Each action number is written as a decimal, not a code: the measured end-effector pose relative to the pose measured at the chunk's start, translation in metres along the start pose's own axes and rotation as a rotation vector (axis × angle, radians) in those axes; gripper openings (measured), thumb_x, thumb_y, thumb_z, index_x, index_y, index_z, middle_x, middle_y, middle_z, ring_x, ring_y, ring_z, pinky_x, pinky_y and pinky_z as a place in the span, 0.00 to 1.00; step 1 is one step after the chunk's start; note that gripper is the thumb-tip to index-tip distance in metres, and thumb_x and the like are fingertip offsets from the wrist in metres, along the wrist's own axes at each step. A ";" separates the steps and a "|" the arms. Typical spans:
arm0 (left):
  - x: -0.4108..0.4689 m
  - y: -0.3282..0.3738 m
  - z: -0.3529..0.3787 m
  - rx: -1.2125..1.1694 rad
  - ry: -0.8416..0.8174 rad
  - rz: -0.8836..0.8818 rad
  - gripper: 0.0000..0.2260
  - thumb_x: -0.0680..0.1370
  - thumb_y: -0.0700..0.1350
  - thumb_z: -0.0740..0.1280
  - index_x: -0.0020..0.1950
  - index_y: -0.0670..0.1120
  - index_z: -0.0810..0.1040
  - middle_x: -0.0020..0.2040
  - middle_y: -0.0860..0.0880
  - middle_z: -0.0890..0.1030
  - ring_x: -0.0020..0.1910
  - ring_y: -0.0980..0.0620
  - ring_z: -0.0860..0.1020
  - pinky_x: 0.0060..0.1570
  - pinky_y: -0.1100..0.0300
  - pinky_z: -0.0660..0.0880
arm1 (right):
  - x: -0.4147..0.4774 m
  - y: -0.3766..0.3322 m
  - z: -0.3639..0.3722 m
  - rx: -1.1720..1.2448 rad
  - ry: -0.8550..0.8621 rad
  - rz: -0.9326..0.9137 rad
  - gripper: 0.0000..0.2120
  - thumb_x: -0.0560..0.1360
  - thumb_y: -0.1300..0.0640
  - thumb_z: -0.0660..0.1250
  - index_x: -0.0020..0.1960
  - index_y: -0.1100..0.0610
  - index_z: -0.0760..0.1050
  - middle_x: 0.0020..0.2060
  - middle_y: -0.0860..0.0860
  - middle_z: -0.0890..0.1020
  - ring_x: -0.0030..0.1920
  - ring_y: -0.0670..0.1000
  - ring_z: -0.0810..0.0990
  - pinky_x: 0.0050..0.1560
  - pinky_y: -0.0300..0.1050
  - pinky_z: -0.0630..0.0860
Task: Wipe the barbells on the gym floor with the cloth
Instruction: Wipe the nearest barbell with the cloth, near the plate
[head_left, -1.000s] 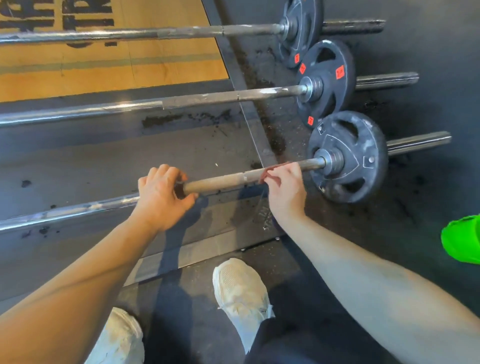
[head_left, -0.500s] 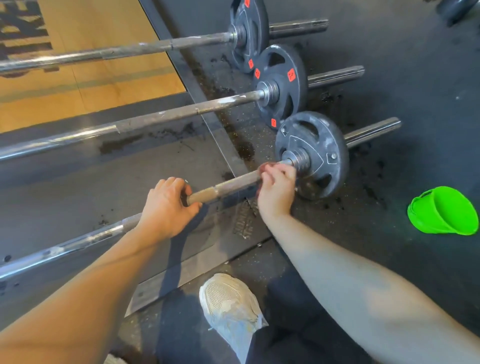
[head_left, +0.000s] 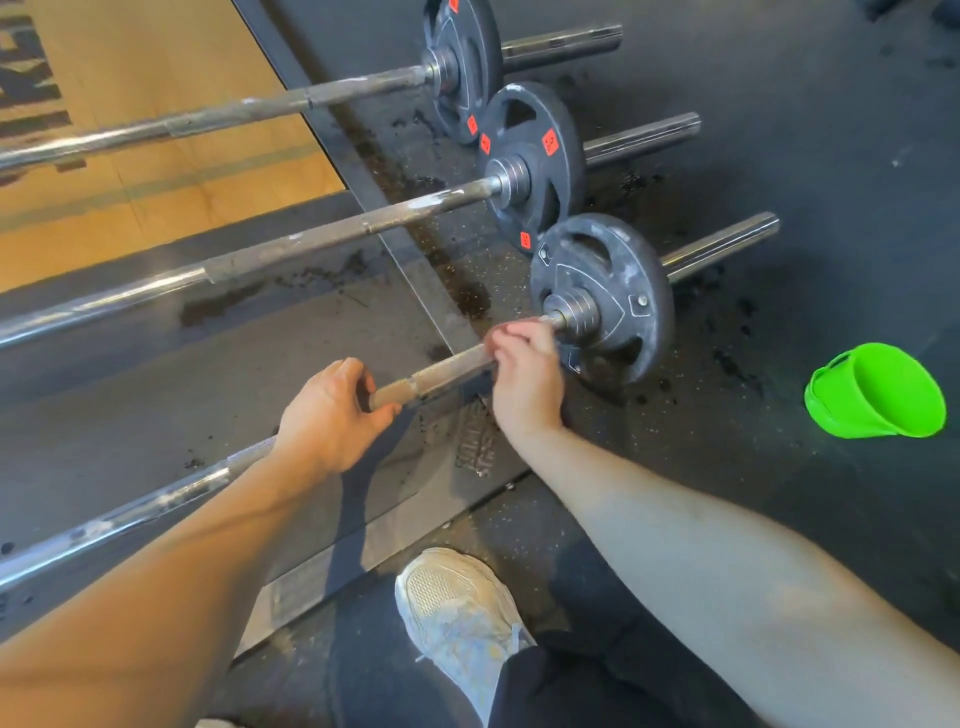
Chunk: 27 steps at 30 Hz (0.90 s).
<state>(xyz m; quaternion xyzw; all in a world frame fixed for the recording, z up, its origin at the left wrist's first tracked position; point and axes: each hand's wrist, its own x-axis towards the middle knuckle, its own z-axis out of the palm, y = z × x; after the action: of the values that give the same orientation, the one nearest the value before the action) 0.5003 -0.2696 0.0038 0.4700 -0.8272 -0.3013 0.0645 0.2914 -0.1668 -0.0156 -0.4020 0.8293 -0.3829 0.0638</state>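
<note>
Three barbells lie side by side on the gym floor. On the nearest barbell (head_left: 441, 371), my left hand (head_left: 332, 410) is closed around the rusty knurled shaft. Further right on the same shaft, my right hand (head_left: 524, 369) is wrapped over it right beside the collar and the grey weight plate (head_left: 608, 296). The reddish cloth is pressed under the right hand's fingers and almost wholly hidden. The middle barbell (head_left: 337, 234) and the far barbell (head_left: 260, 109) lie untouched beyond, each carrying a dark plate with red stickers.
A bright green cup-like container (head_left: 878, 392) lies on its side on the black rubber floor at the right. My white shoe (head_left: 457, 608) stands below the bar. A metal frame strip (head_left: 363, 171) borders the wooden platform (head_left: 156, 156). Dark debris is scattered near the plates.
My right hand has slid right along the nearest bar up to the collar, covering the cloth. The left hand keeps its grip. The view has shifted right, bringing the whole green container into view.
</note>
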 end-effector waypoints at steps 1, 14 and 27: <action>0.000 0.000 0.000 0.002 0.003 0.002 0.14 0.73 0.55 0.75 0.44 0.51 0.72 0.41 0.54 0.75 0.40 0.50 0.74 0.42 0.50 0.76 | -0.015 -0.007 0.006 0.056 -0.131 -0.069 0.11 0.79 0.65 0.66 0.59 0.58 0.83 0.58 0.46 0.76 0.58 0.47 0.77 0.62 0.40 0.75; -0.001 -0.003 0.004 -0.002 0.010 0.016 0.18 0.72 0.58 0.77 0.47 0.50 0.72 0.43 0.52 0.75 0.40 0.48 0.76 0.42 0.48 0.78 | -0.004 0.004 -0.010 0.085 -0.060 0.013 0.11 0.79 0.60 0.69 0.61 0.57 0.83 0.61 0.47 0.79 0.62 0.47 0.77 0.64 0.39 0.72; -0.003 -0.004 0.009 -0.004 0.080 0.050 0.16 0.74 0.57 0.76 0.43 0.50 0.71 0.41 0.54 0.74 0.37 0.47 0.76 0.39 0.48 0.78 | -0.010 -0.015 -0.045 0.247 -0.160 0.199 0.26 0.70 0.66 0.69 0.64 0.50 0.71 0.61 0.47 0.71 0.62 0.45 0.73 0.63 0.35 0.72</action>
<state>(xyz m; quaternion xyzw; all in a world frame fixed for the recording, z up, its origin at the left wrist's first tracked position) 0.5011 -0.2644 -0.0053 0.4607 -0.8348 -0.2823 0.1062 0.2890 -0.1397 0.0243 -0.3361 0.8040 -0.4404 0.2160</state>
